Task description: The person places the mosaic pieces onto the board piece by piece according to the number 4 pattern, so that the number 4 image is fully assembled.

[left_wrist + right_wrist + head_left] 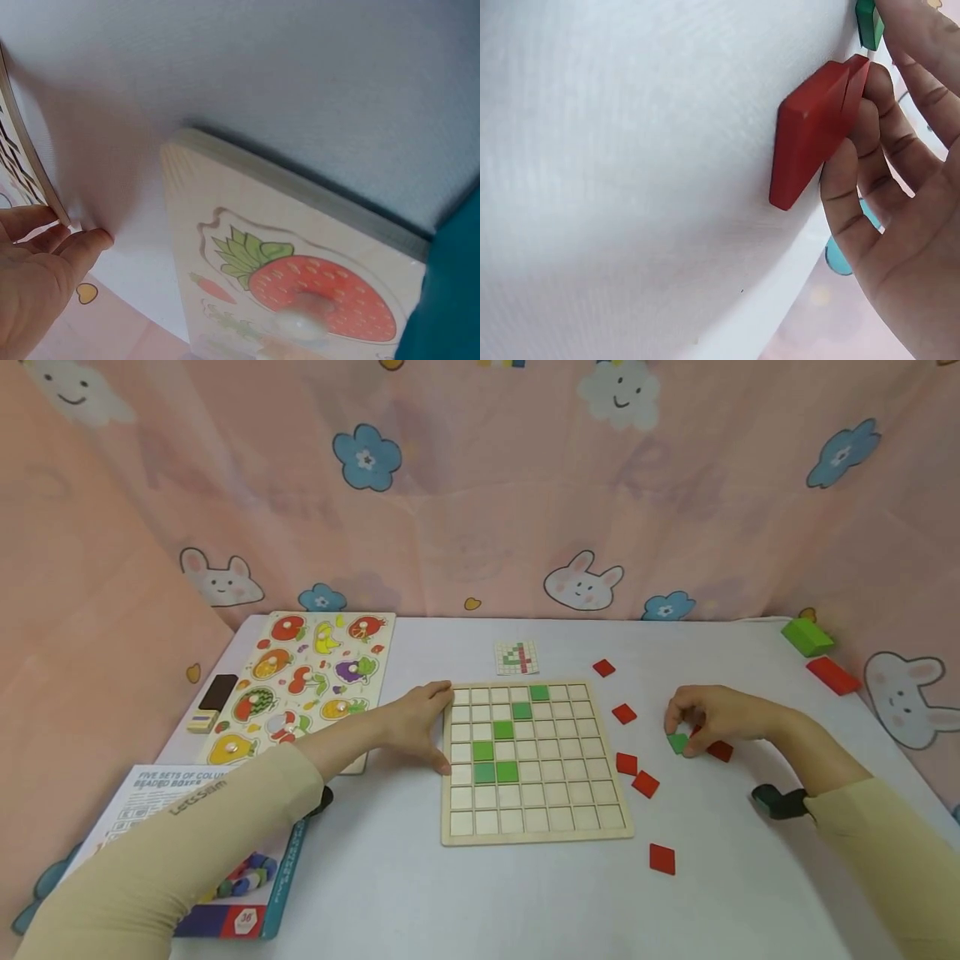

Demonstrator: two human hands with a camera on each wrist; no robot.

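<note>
A wooden grid board (536, 760) lies on the white table with several green tiles set in its cells. My left hand (411, 724) rests against the board's left edge, thumb and fingers spread along it; in the left wrist view its fingers touch the board's edge (34, 161). To the right of the board, my right hand (723, 718) pinches a green square tile (678, 743) at the tabletop. Red tiles (721, 751) lie beneath that hand, and in the right wrist view the curled fingers are close against the red tiles (810, 135).
Several loose red tiles (624, 714) lie right of the board. A small pattern card (516, 657) is behind it. A fruit puzzle (300, 668), a dark-and-cream block (217, 693) and a book-like box (277, 893) occupy the left. Green (807, 637) and red blocks (833, 676) sit far right.
</note>
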